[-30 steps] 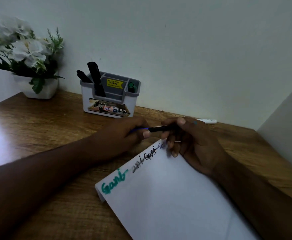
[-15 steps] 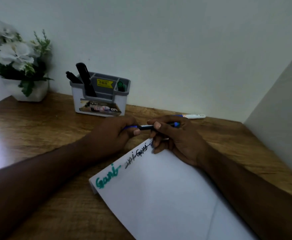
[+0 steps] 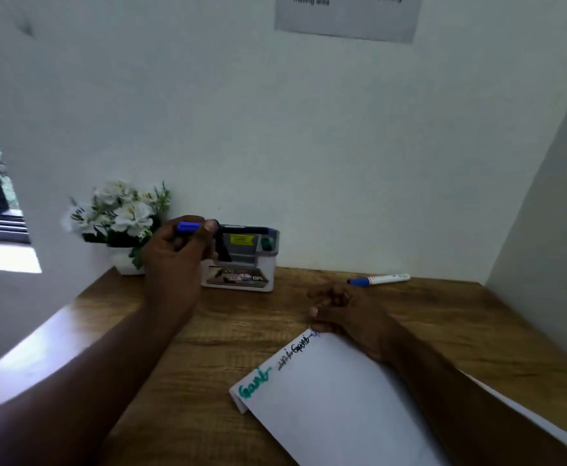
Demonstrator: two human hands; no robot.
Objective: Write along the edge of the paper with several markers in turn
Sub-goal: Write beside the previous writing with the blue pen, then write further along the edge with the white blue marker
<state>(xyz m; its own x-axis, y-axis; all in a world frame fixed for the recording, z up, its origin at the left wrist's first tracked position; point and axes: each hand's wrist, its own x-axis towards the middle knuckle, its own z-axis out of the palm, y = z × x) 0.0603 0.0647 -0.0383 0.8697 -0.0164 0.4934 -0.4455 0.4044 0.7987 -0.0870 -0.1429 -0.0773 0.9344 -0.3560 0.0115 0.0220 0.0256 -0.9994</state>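
My left hand [image 3: 177, 260] is raised in front of the pen holder [image 3: 241, 260] and grips a marker [image 3: 228, 228] with a blue cap, held level across the holder's top. My right hand [image 3: 346, 314] rests by the far corner of the white paper [image 3: 335, 405], fingers loosely curled, holding nothing. Along the paper's left edge run words in green, grey, black and a little blue. Another blue-capped white marker [image 3: 378, 280] lies on the desk near the wall. A green marker and a black one stand in the holder.
A white pot of white flowers [image 3: 120, 220] stands left of the holder, against the wall. The wooden desk [image 3: 241, 331] is boxed in by white walls behind and at the right. A window is at the far left.
Both hands held the marker together over the paper's corner. Now my left hand has carried it up and back to the holder, my right hand has let go, and the view has tilted up.
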